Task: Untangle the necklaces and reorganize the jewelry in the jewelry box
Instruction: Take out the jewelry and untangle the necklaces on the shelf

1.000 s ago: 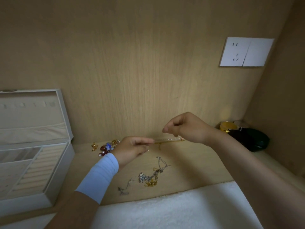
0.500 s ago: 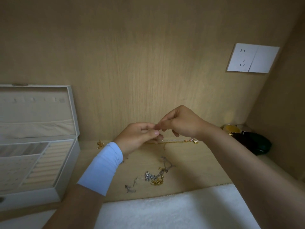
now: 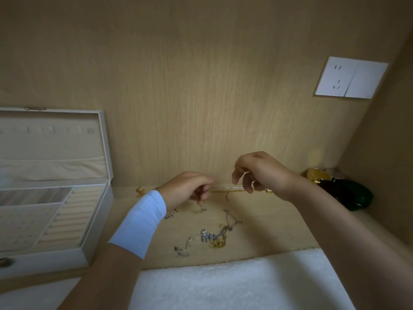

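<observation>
Left hand (image 3: 187,189) pinches thin, dangling chain (image 3: 201,207).

Left hand (image 3: 187,189) pinches thin chain (image 3: 202,208); right hand (image 3: 261,173) loose; tangle (image 3: 212,237) below.

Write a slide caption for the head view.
Left hand and right hand hover over tangled necklaces; open jewelry box at left.

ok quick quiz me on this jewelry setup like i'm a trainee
1. True or false: the jewelry box stands open.
2. The tangled chains lie: A in the box, B on the wooden shelf, C on the box lid.
3. Which hand has the pale blue sleeve at its wrist?
Key: 1 true; 2 B; 3 the left hand.
</observation>
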A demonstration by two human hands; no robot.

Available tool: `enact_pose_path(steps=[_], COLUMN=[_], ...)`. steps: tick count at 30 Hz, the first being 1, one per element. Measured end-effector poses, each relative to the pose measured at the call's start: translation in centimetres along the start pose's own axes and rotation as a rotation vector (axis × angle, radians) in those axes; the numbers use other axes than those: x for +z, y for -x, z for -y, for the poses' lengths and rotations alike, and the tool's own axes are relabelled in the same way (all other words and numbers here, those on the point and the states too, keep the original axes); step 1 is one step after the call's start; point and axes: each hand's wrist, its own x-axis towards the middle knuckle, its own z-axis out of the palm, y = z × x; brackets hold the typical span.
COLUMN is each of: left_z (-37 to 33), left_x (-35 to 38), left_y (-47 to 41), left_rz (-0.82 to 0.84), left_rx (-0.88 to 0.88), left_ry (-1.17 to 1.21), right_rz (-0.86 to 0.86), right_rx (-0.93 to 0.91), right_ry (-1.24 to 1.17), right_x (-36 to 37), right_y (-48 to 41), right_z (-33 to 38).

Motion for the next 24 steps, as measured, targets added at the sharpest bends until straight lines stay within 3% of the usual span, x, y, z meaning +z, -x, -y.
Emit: enact_pose_path(steps=[4, 10, 14, 17, 24], left_z=[0.8, 1.4, 2.7, 3.9, 3.9], left_x=[-0.8, -0.4, 0.5, 0.9, 2.1], left_y=[0.2, 0.1, -1.0, -2.3, -4.6], left_rz=[0.02, -0.059, -0.133, -0.225, -0.259], left_rx=[-0.032, -0.103, -0.089, -0.097, -0.111], left_ry=[-0.049, -0.449, -0.371, -0.342, -0.959], right_rz=[-0.062, -0.255, -0.309, -0.337, -0.451], right_rx=[0.049, 0.103, 0.152, 0.17, 0.188], right_ry=[-0.108, -0.014, -0.136, -0.087, 0.215], right_x=[-1.9, -3.6, -4.0, -4.0, -4.5], right_y=[0.2, -0.3, -0.7, -0.9, -2.6], right_z=[-1.6, -6.7, -10.7, -12.9, -15.9])
